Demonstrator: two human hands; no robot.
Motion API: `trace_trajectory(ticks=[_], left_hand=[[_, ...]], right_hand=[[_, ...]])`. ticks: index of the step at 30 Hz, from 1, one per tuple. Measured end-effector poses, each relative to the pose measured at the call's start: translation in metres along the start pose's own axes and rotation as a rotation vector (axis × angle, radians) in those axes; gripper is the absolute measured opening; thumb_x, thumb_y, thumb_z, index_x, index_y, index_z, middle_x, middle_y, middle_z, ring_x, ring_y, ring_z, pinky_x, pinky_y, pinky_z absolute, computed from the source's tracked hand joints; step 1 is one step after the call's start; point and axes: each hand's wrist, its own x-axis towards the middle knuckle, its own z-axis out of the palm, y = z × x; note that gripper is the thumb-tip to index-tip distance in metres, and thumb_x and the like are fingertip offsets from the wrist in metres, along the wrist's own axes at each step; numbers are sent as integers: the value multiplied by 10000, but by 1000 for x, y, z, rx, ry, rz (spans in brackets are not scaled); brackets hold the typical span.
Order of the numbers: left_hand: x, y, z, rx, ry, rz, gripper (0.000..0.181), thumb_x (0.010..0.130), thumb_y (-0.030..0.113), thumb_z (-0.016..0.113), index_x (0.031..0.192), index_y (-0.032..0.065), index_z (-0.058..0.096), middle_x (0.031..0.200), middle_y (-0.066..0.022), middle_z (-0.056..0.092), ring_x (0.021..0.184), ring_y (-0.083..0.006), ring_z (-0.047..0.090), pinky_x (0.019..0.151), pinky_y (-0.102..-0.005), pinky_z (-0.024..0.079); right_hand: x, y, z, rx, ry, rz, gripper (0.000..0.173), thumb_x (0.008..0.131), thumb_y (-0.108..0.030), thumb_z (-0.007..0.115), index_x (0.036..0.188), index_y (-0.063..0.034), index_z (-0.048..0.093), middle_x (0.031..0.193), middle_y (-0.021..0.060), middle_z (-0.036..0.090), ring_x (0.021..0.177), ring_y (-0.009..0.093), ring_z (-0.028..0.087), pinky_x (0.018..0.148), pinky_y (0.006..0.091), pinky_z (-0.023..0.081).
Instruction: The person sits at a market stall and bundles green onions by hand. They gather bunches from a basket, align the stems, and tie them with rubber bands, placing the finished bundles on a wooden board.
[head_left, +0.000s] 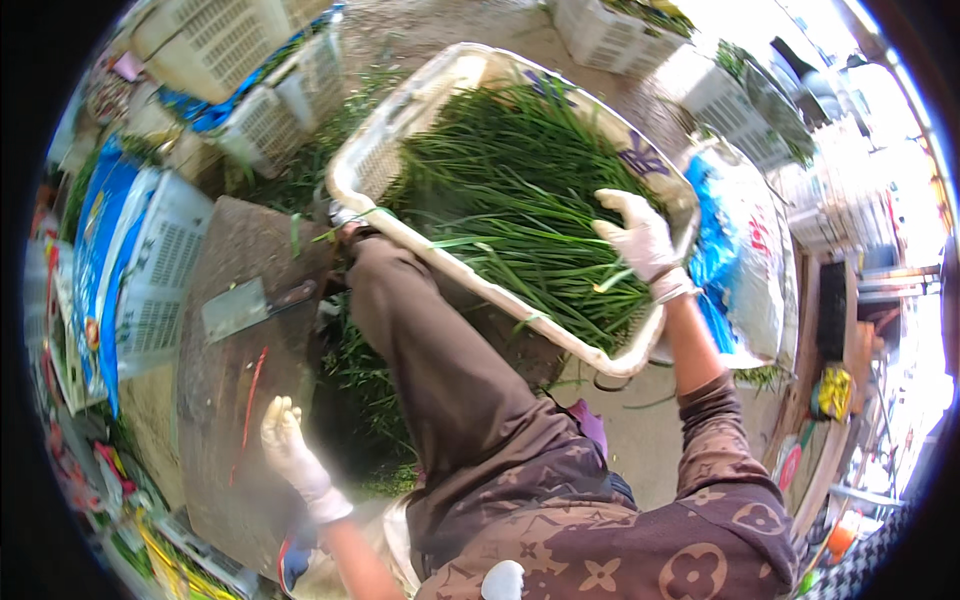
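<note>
My right hand (637, 232), in a pale glove, hovers over or rests on long thin green leaves like Chinese chives (517, 180). Its thumb and fingers are spread, with nothing gripped between them. The leaves fill a white plastic crate (472, 281), which stands tilted in view beyond my knee. Over a dark wooden board (210, 465) is my gloved left hand (294, 450), its fingers loosely bent and close together. The inside of that hand is hidden, and haze blurs the area. On the board lie a cleaver (236, 309) and a red string (250, 412).
Left of the board stands a white crate (161, 270) with blue plastic over its side. More crates (281, 120) are at the upper left. A white sack (750, 255) sits right of the chive crate. Loose greens (371, 390) cover the floor beside my leg (442, 337).
</note>
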Motion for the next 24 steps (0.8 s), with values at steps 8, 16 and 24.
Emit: trace_trajectory(ticks=[8, 16, 24], left_hand=[[-11, 43, 154, -138, -459, 147, 198, 1019, 80, 596, 1187, 6, 670, 1124, -72, 708, 989, -135, 662, 930, -295, 554], [-70, 42, 208, -253, -628, -82, 194, 960, -72, 610, 1130, -2, 672, 1069, -62, 703, 942, -107, 644, 892, -243, 525], [-109, 55, 256, -350, -804, -333, 198, 988, -7, 608, 1178, -20, 664, 1073, -72, 718, 925, -113, 667, 873, -253, 538]], right_hand=[[-60, 122, -34, -445, -777, 222, 1326, 467, -377, 939, 1519, 82, 277, 1418, 311, 485, 1314, 410, 489, 1120, 426, 403], [-60, 159, 1, -495, -672, 274, 1219, 501, -195, 943, 1526, 1, 312, 1203, 234, 598, 1173, 400, 573, 1026, 427, 488], [-26, 85, -61, -326, -467, 27, 803, 624, -177, 792, 1348, 10, 499, 1112, 252, 666, 1067, 398, 648, 929, 415, 532]])
